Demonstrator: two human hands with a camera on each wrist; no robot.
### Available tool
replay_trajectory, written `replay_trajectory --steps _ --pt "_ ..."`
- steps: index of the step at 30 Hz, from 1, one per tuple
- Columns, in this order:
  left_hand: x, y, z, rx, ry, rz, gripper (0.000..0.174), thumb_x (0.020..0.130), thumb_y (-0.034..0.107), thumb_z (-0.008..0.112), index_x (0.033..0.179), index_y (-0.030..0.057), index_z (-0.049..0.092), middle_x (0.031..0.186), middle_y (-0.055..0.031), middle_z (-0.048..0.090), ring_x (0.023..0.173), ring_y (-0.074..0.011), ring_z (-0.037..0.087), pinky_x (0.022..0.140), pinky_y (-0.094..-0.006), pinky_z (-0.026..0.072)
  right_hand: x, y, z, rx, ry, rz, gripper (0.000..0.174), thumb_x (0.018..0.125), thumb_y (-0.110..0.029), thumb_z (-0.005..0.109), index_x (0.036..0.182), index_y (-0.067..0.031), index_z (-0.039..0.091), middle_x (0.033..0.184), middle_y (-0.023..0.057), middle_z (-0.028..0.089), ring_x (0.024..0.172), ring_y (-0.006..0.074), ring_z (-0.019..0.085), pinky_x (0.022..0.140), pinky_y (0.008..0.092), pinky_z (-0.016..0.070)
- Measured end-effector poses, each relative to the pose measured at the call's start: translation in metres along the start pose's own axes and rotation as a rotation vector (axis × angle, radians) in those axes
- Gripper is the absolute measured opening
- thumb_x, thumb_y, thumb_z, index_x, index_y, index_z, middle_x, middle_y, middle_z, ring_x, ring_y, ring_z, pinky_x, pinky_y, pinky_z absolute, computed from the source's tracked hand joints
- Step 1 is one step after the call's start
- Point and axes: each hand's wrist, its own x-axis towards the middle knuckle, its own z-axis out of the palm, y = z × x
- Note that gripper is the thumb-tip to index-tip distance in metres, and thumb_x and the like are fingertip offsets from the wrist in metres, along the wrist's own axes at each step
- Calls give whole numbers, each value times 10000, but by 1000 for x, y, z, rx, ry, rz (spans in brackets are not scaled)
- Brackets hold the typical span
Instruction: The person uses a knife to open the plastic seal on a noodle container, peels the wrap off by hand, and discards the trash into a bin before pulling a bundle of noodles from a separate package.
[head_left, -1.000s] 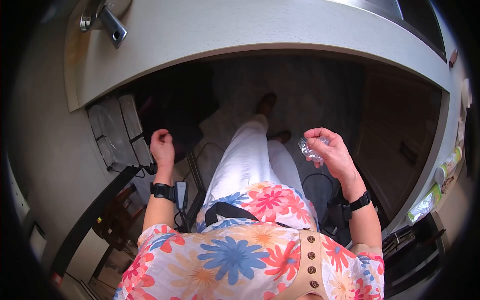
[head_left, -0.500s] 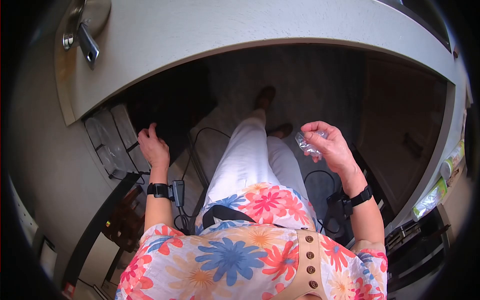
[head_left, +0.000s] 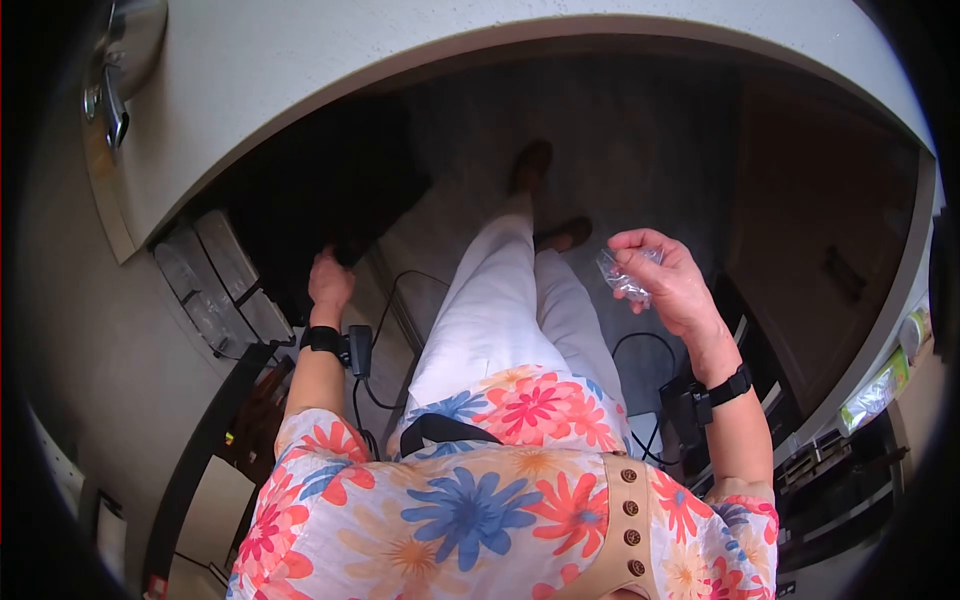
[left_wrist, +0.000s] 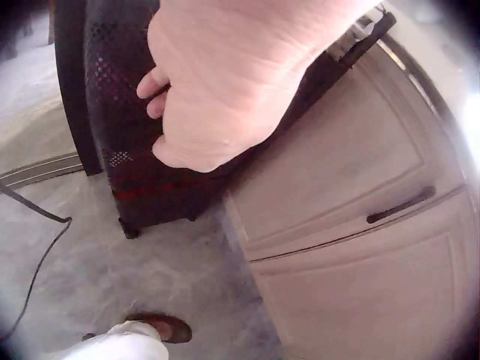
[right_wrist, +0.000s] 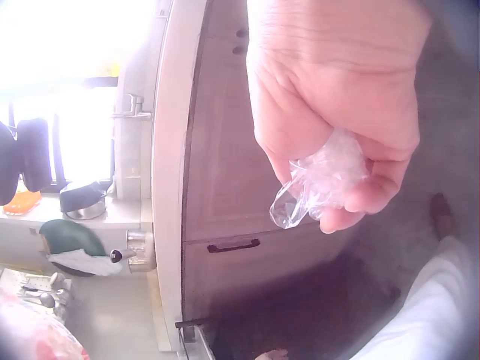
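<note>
My right hand (head_left: 660, 280) holds a crumpled clear plastic wrapper (right_wrist: 330, 176) between thumb and curled fingers. Part of the wrapper sticks out past the fingertips. My left hand (left_wrist: 217, 82), fingers curled in, grips at the edge of a dark, dotted cover (left_wrist: 112, 82) with a reddish band low down. That cover stands over the floor under the counter; in the head view it blends into the shadow beside the left hand (head_left: 330, 283). The left fingertips are partly hidden by the hand itself.
A pale counter (head_left: 420, 45) curves across the front, with a metal-handled pan (head_left: 120, 100) at its left. Clear plastic containers (head_left: 205, 290) stand left of the left hand. Cabinet doors (left_wrist: 360, 172) and a thin cable (head_left: 400, 290) are nearby; packets (head_left: 875, 392) lie at the right.
The left hand spread its fingers and reached left, then came back right with fingers curled at the dark cover's edge. The right hand keeps its wrapper. The head view has shifted.
</note>
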Motion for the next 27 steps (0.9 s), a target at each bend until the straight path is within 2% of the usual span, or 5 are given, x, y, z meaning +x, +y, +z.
replay_trajectory --steps 14,18,22,25,27 --pt "50 22 75 -497 23 -317 819 683 196 652 1347 -29 228 1221 -323 481 1169 -429 461 980 -437 399 6 28 -5 101 9 33 280 847 -217 647 1047 -27 599 801 45 626 652 111 623 463 215 414" --pt "64 39 96 -741 57 -161 843 681 224 652 1343 -53 211 1174 -331 514 1141 -428 486 956 -434 415 8 30 -4 106 -1 35 280 849 -210 646 1054 -26 595 796 42 626 640 110 622 460 209 415" --pt "67 41 55 -491 234 -290 929 675 251 669 1378 -34 133 1175 -336 511 1138 -431 487 962 -419 406 8 30 -8 97 15 22 278 851 -210 645 1055 -29 595 797 41 627 627 107 621 460 205 420" --pt "113 2 113 -602 315 -287 820 704 153 653 1377 87 188 820 -144 603 640 -217 610 558 -319 491 12 30 -9 104 20 42 278 851 -212 644 1055 -29 595 797 41 627 624 106 621 457 201 421" --pt "120 0 122 -686 260 -339 802 718 168 647 1372 87 191 804 -149 606 601 -223 619 515 -320 490 10 27 -7 81 19 43 277 851 -212 644 1054 -30 596 798 42 628 626 106 622 457 201 420"
